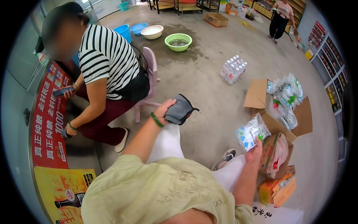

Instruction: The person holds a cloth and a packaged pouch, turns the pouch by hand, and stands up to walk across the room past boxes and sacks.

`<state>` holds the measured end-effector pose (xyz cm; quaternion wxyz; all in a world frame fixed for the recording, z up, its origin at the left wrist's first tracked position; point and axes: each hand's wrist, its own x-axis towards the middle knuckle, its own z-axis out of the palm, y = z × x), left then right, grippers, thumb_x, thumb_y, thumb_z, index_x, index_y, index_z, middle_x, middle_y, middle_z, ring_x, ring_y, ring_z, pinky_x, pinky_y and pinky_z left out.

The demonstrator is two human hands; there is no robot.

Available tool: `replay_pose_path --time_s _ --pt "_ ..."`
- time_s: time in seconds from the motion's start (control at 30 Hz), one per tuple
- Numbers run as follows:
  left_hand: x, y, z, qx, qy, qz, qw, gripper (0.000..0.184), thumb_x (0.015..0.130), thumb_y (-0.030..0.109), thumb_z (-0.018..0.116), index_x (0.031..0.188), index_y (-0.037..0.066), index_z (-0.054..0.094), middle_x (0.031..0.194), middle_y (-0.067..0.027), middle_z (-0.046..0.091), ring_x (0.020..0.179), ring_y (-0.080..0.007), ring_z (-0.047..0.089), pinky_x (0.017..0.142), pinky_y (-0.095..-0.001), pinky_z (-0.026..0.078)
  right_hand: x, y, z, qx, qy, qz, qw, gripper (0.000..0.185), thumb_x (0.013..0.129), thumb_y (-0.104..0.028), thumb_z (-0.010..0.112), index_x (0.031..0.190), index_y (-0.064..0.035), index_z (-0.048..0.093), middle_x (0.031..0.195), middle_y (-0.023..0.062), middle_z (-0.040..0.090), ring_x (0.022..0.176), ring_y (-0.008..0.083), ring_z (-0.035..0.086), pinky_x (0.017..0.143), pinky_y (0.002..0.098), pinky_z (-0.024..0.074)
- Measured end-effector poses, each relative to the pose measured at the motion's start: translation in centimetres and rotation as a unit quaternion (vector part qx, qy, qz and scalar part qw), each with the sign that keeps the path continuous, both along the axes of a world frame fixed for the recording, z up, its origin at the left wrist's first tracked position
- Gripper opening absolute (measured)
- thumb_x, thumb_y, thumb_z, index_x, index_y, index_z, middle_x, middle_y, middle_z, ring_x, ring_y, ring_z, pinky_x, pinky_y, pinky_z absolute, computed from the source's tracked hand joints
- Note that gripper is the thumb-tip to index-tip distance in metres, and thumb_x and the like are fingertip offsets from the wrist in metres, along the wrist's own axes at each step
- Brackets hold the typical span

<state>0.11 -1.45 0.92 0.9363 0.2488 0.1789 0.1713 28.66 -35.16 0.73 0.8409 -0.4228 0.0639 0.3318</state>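
One grey cloth (176, 110) in left hand (163, 112), crinkly plastic packet (250, 133) in right (254, 151).

Floor (209, 100), grey and smooth, with a dark wet patch (197, 56) about the basins. Upon it, farther off: one green basin (178, 49) with liquid, one white basin (152, 37), one blue basin (138, 33), one blue bucket (124, 34), one low cardboard box (216, 20). Nearer: one pink chair (150, 69); one wrapped pack of bottles (234, 70); one open carton (256, 93), flaps spread, clear packages (289, 93) at its top; one printed box (266, 158) with a pinkish plastic bag (278, 155); one orange box (278, 192).
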Motion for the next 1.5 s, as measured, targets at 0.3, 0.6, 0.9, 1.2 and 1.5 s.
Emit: replay_pose_path --time_s 0.3,0.6,0.9,1.2,1.5 --pt "-0.1 -0.4 1.1 0.017 -0.007 -0.012 1.000 0.031 0.092 0.022 0.048 0.115 0.000 0.047 0.110 -0.0152 0.058 0.097 -0.0252 0.061 0.085 -0.0369 0.050 -0.6 0.3 0.8 0.005 0.015 -0.010 1.000 0.042 0.082 -0.011 0.057 0.121 0.0000 0.047 0.119 0.0115 0.056 0.109 0.0265 0.054 0.096 0.0411 0.0415" --pt "-0.2 -0.3 1.1 0.006 0.015 -0.013 1.000 0.028 0.091 0.020 0.050 0.113 0.002 0.050 0.107 -0.0125 0.060 0.095 -0.0236 0.062 0.085 -0.0364 0.050 -0.7 0.3 1.0 0.013 0.012 0.002 1.000 0.046 0.081 -0.010 0.059 0.123 -0.0011 0.045 0.121 0.0128 0.054 0.111 0.0292 0.053 0.096 0.0444 0.0419" --pt "-0.2 -0.1 0.6 -0.003 0.023 0.002 1.000 0.027 0.091 0.019 0.050 0.114 0.003 0.049 0.107 -0.0125 0.060 0.096 -0.0242 0.061 0.084 -0.0367 0.051 -0.1 -0.1 0.2 0.031 0.030 0.022 0.999 0.043 0.080 -0.011 0.062 0.121 -0.0024 0.048 0.115 0.0109 0.058 0.107 0.0262 0.055 0.094 0.0420 0.0429" --pt "0.1 -0.2 0.6 0.006 0.033 0.000 0.999 0.029 0.091 0.019 0.050 0.114 0.001 0.049 0.107 -0.0129 0.059 0.095 -0.0247 0.061 0.083 -0.0370 0.050 -1.2 0.2 1.2 -0.015 -0.030 -0.008 0.999 0.045 0.080 -0.012 0.062 0.121 -0.0018 0.047 0.117 0.0117 0.057 0.107 0.0261 0.055 0.094 0.0421 0.0426" --pt "0.0 -0.4 0.7 0.026 0.032 -0.004 0.999 0.037 0.093 0.026 0.046 0.119 0.000 0.048 0.112 -0.0145 0.059 0.098 -0.0261 0.060 0.085 -0.0374 0.049 -1.4 -0.1 1.0 0.012 -0.064 -0.004 0.998 0.044 0.080 -0.012 0.062 0.120 -0.0014 0.048 0.117 0.0107 0.056 0.108 0.0256 0.054 0.093 0.0413 0.0433"
